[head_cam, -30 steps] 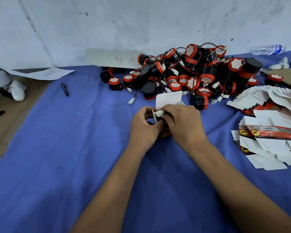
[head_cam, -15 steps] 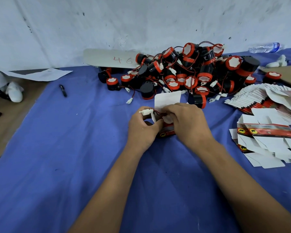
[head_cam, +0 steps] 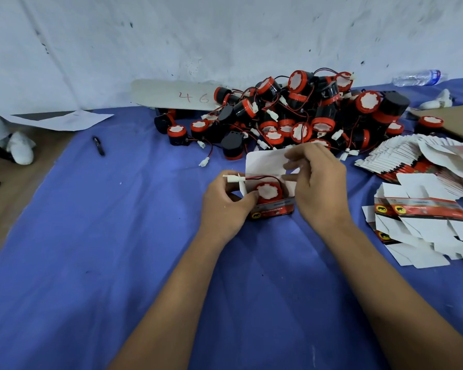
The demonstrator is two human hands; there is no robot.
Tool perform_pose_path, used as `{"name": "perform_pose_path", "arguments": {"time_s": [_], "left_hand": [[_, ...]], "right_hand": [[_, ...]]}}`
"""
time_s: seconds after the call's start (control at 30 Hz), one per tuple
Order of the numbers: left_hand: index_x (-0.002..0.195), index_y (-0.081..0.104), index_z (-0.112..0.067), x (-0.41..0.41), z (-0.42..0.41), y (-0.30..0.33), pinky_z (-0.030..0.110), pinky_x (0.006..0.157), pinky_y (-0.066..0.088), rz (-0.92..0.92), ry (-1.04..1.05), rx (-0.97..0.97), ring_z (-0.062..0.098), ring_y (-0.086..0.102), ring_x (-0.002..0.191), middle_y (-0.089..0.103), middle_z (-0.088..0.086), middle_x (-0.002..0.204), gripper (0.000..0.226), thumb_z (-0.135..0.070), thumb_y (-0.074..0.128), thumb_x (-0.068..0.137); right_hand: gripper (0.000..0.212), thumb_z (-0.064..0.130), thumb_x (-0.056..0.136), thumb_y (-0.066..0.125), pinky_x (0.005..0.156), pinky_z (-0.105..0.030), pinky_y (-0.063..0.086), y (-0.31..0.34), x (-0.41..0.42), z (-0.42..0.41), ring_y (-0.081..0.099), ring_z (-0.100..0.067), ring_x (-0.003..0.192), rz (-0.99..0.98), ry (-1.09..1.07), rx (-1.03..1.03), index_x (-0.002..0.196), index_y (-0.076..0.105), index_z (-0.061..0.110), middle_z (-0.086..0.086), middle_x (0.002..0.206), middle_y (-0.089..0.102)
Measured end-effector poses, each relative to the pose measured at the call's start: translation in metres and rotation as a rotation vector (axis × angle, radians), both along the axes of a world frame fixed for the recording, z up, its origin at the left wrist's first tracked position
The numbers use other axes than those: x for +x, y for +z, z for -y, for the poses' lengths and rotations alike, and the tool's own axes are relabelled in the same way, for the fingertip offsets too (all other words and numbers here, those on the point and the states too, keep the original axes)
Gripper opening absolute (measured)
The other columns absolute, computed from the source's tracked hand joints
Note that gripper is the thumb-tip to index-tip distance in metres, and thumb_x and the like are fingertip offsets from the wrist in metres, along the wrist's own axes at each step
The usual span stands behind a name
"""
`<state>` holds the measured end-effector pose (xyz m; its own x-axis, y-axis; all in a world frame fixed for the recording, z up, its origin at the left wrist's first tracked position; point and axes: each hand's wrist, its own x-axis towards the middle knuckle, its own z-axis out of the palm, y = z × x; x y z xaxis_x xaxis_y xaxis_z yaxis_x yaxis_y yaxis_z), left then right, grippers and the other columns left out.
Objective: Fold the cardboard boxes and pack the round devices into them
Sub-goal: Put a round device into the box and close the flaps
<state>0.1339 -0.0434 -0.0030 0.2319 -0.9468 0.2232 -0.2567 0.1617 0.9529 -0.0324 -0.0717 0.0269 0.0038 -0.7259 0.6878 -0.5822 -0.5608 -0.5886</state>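
The left hand (head_cam: pixel 225 202) curls around the small red carton (head_cam: pixel 271 210), steadying it mid-cloth so the round device (head_cam: pixel 269 193) sits inside, connector (head_cam: pixel 233 178) trailing over the side. The right hand (head_cam: pixel 316 185) pinches the white lid flap (head_cam: pixel 265 162) open. Unpacked devices (head_cam: pixel 305 110) crowd the blue cloth's (head_cam: pixel 91 249) far edge; flat cartons (head_cam: pixel 425 209) wait right.

Bench cover (head_cam: pixel 96 249): solid blue cloth; bare bench (head_cam: pixel 8 188) at left edge brown. Round devices in pile (head_cam: pixel 305 113): black bodies, red rims, white centres, red-and-black wires, white connectors. Device in box (head_cam: pixel 269 192): red rim, white centre. Box (head_cam: pixel 274 209): white inside, red and black outside with yellow roundel. Flat boxes (head_cam: pixel 425 209): same print. Wall (head_cam: pixel 225 36): white, dark specks. Pen (head_cam: pixel 99 146): black.
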Motion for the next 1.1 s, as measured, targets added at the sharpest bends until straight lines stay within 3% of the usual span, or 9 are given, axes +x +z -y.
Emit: {"name": "perform_pose_path", "arguments": {"time_s": [0.17,0.3,0.43,0.63,0.77,0.83,0.93,1.03,1.1], "left_hand": [[0.107,0.070,-0.020,-0.001,0.001,-0.001,0.044,0.083,0.062,0.012,0.008,0.002,0.012,0.073,0.091,0.076,-0.007,0.101,0.023,-0.015,0.082,0.087],[0.107,0.069,-0.017,-0.001,0.000,-0.001,0.044,0.082,0.062,0.026,0.013,-0.012,0.015,0.073,0.089,0.077,-0.004,0.100,0.024,-0.013,0.081,0.086],[0.107,0.069,-0.018,0.000,-0.001,-0.001,0.043,0.080,0.062,0.019,-0.001,-0.022,0.015,0.074,0.087,0.077,-0.003,0.097,0.025,-0.010,0.081,0.086],[0.105,0.069,-0.020,0.000,-0.001,0.000,0.034,0.075,0.063,0.062,-0.016,-0.060,0.010,0.073,0.083,0.077,-0.006,0.097,0.024,-0.014,0.083,0.086],[0.102,0.069,-0.019,0.001,-0.001,-0.002,0.031,0.073,0.063,0.057,-0.025,-0.074,0.011,0.073,0.083,0.077,-0.006,0.095,0.022,-0.013,0.082,0.086],[0.104,0.070,-0.020,0.001,0.000,-0.003,0.032,0.073,0.063,0.056,-0.019,-0.072,0.011,0.074,0.083,0.077,-0.006,0.096,0.023,-0.012,0.081,0.085],[0.095,0.067,-0.026,0.001,0.001,-0.003,0.028,0.067,0.060,0.095,-0.010,-0.095,0.010,0.071,0.074,0.075,-0.008,0.088,0.024,-0.009,0.079,0.084],[0.098,0.068,-0.025,0.001,0.000,-0.002,0.024,0.064,0.057,0.123,-0.034,-0.127,0.011,0.070,0.072,0.074,-0.010,0.087,0.023,-0.013,0.081,0.083],[0.100,0.069,-0.024,0.001,0.000,-0.002,0.025,0.065,0.058,0.126,-0.028,-0.132,0.012,0.070,0.073,0.074,-0.010,0.089,0.022,-0.017,0.082,0.084]], "right_hand": [[0.025,-0.010,0.094,0.052,0.080,-0.030,0.056,0.002,0.004,-0.006,0.066,-0.018,0.091,-0.152,0.009,-0.010,0.102,0.073,0.003,-0.005,0.099,0.072],[0.023,0.004,0.096,0.061,0.086,-0.031,0.054,0.002,0.005,-0.009,0.068,-0.022,0.099,-0.372,-0.030,0.104,0.112,0.076,0.010,-0.004,0.107,0.076],[0.022,0.013,0.099,0.061,0.087,-0.032,0.048,0.000,0.016,-0.012,0.054,-0.023,0.106,-0.477,0.023,0.138,0.113,0.078,0.010,-0.004,0.110,0.069],[0.015,0.009,0.098,0.062,0.079,-0.039,0.055,0.003,0.016,-0.008,0.066,-0.022,0.088,-0.278,-0.051,0.150,0.103,0.076,0.009,-0.005,0.097,0.071],[0.011,0.003,0.087,0.074,0.076,-0.039,0.056,0.002,0.008,-0.005,0.065,-0.020,0.084,-0.188,-0.026,0.094,0.095,0.068,0.009,-0.002,0.089,0.070],[0.008,0.011,0.087,0.075,0.078,-0.038,0.053,-0.001,0.008,-0.005,0.060,-0.020,0.090,-0.286,0.022,0.039,0.095,0.072,0.012,0.000,0.094,0.069],[0.020,0.018,0.089,0.074,0.083,-0.029,0.049,-0.005,0.014,-0.006,0.054,-0.019,0.104,-0.390,0.091,-0.026,0.109,0.074,0.018,0.005,0.105,0.069],[0.016,0.012,0.092,0.073,0.084,-0.030,0.051,-0.005,0.016,-0.004,0.058,-0.020,0.103,-0.328,0.100,-0.057,0.107,0.079,0.013,0.001,0.101,0.070],[0.012,0.010,0.094,0.070,0.083,-0.027,0.051,-0.002,0.011,-0.003,0.062,-0.015,0.097,-0.181,0.097,-0.037,0.102,0.079,0.011,0.000,0.100,0.071]]}}
